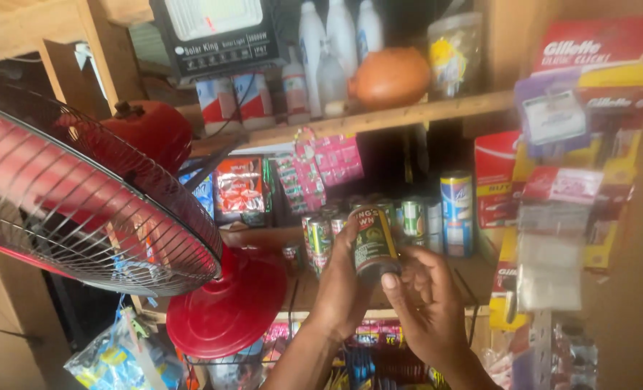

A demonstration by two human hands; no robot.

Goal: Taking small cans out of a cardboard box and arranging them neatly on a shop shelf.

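Can point(374, 248): upright, held before the middle shelf point(473, 271); label blurred
Left hand point(341, 282): fingers wrapped behind can, mostly hidden
Right hand point(426, 300): fingertips curled on can's base; forearm cut off
Fan point(83, 202): blocks left shelves

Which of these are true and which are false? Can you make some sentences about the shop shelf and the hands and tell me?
1. Both hands hold one small can. True: the left hand and the right hand are on the dark can.
2. The fan is blue. False: the fan has a red body and base behind a dark wire guard.
3. More cans stand on the shelf behind the held can. True: a row of cans stands there.
4. The white bottles are on the lowest shelf. False: the white bottles stand on the top shelf.
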